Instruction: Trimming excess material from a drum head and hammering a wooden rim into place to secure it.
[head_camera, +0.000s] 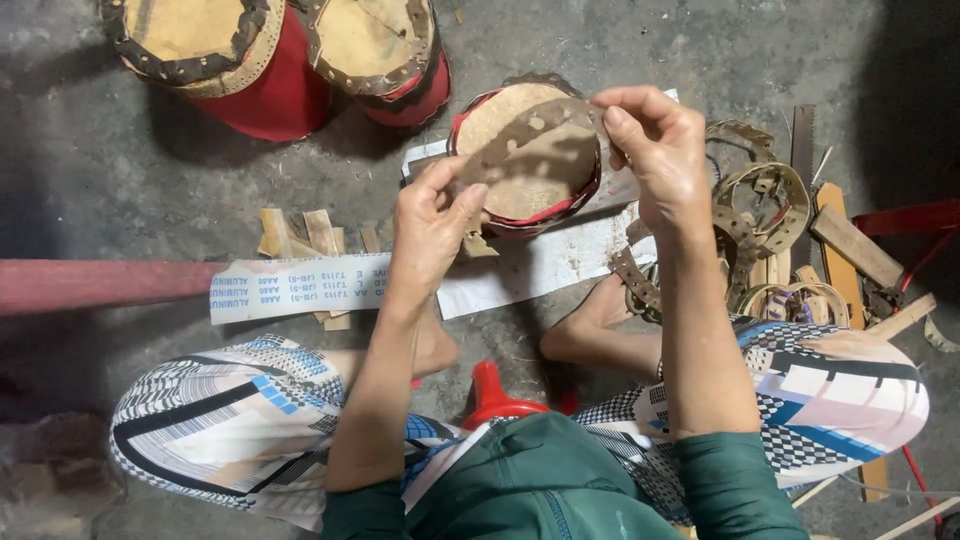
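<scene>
A floor-level craft workshop: bare, stained concrete floor (140, 190) serves as the bench. Beyond the left hand (432, 222) stand two red drums (285, 95); beside the right hand (655, 150) lie punched hide rings (765, 195), wood offcuts (855, 245) and a saw blade (802, 150). Sandpaper strip (300, 287) lies nearby.

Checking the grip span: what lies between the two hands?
In the head view, a brown perforated strip spans from the left hand to the right hand, above a small red-rimmed drum.

Dark green top with sleeves pushed up, patterned black, white and blue trousers toward six o'clock, feet seemingly bare.
</scene>
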